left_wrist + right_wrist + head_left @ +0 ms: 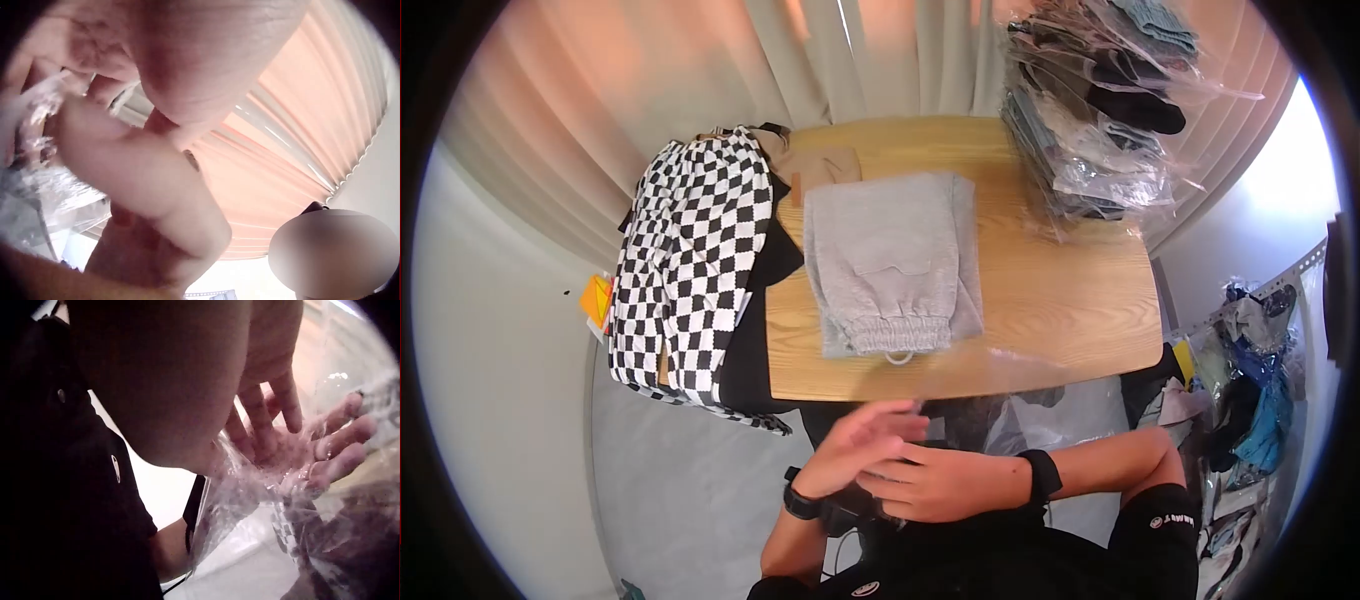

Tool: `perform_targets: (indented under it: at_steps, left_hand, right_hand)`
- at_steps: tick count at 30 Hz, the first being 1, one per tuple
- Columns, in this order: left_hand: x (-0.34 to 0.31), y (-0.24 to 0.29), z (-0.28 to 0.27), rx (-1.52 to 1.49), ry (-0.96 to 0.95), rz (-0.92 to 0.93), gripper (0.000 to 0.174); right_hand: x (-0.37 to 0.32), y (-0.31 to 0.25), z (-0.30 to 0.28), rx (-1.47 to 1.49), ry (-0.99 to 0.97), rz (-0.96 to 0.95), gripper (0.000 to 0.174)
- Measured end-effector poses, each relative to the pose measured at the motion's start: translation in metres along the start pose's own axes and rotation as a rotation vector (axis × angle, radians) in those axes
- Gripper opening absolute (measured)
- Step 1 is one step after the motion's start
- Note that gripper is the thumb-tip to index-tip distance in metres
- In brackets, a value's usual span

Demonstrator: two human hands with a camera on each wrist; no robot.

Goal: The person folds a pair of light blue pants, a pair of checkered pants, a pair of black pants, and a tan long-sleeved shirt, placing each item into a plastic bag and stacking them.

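Observation:
Both hands work at a clear plastic bag (pixel 231 506) in front of the body. My left hand (pixel 862 452) has its fingers spread and fairly straight; in the right wrist view, its palm and fingers (pixel 340 447) show through the film. My right hand (pixel 955 485) crosses close to it, pinching the film near the left palm; its thumb is partly hidden. In the left wrist view, crinkled film (pixel 56 187) lies beside the overlapping hands. Beyond the hands, folded light grey trousers (pixel 885 250) lie on the wooden table (pixel 1065 310), waistband and drawstring toward me.
Black-and-white checkered trousers (pixel 690 250) lie over dark cloth at the table's left. A beige garment (pixel 825 165) is behind them. Bagged clothes (pixel 1095 120) are stacked at the back right. More clothes (pixel 1255 380) hang at the right. Curtains (pixel 880 60) stand behind the table.

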State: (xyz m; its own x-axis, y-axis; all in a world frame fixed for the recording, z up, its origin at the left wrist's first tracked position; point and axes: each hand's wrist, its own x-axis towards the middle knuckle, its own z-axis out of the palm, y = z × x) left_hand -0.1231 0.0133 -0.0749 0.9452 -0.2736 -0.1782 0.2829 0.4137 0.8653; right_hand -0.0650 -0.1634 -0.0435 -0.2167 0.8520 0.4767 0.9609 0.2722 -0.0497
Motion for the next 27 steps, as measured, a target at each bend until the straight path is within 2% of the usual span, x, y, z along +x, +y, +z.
perform_targets:
  at_steps: [2,4,6,8,11,13,14,16,18,20,22,23,24,25,27]
  left_hand:
    - [0.001,-0.009,0.0,0.002,-0.079,-0.141,0.045]
    - [0.011,-0.016,0.002,-0.003,-0.086,-0.211,0.044]
    - [0.025,-0.033,0.004,0.182,-0.181,-0.284,0.039]
    - [0.035,-0.039,0.011,0.369,-0.279,-0.27,0.026]
    - [0.039,-0.023,0.028,0.489,-0.243,-0.265,0.019]
    - [0.035,-0.01,0.028,0.499,-0.183,0.0,0.017]
    - [0.029,0.004,0.029,0.493,-0.132,0.021,0.016]
    - [0.014,0.024,0.023,0.465,-0.032,0.245,0.013]
    - [-0.001,0.051,0.016,0.51,0.084,0.394,0.013]
    - [-0.013,0.05,-0.005,0.354,0.28,0.684,0.021]
    - [-0.021,0.064,-0.025,0.297,0.268,0.936,0.023]
    - [-0.031,0.069,-0.028,0.089,0.35,1.033,0.025]
    - [-0.041,0.075,-0.029,-0.128,0.429,1.122,0.027]
    - [-0.046,0.082,-0.032,-0.126,0.429,1.118,0.027]
    - [-0.048,0.093,-0.037,-0.107,0.646,1.246,0.031]
  right_hand:
    - [-0.009,-0.007,0.005,0.088,-0.102,0.046,0.015]
    - [-0.019,-0.014,0.009,0.106,-0.066,0.045,0.015]
    - [-0.032,-0.033,0.024,0.21,-0.126,0.116,0.016]
    - [-0.037,-0.044,0.029,0.235,-0.082,0.162,0.019]
    - [-0.043,-0.056,0.026,0.268,-0.138,0.219,0.024]
    - [-0.043,-0.055,0.015,0.275,-0.084,0.248,0.029]
    - [-0.043,-0.053,0.01,0.277,-0.028,0.271,0.034]
    - [-0.047,-0.052,0.003,0.259,-0.019,0.296,0.038]
    - [-0.05,-0.051,0.0,0.244,-0.013,0.311,0.042]
    - [-0.052,-0.049,-0.001,0.189,0.047,0.325,0.037]
    - [-0.053,-0.043,-0.005,0.179,0.085,0.35,0.035]
    - [-0.056,-0.037,-0.005,0.173,0.141,0.353,0.032]
    - [-0.059,-0.031,-0.004,0.166,0.194,0.357,0.03]
    - [-0.061,-0.023,-0.002,0.152,0.253,0.36,0.026]
    - [-0.066,-0.007,0.005,0.14,0.409,0.505,0.032]
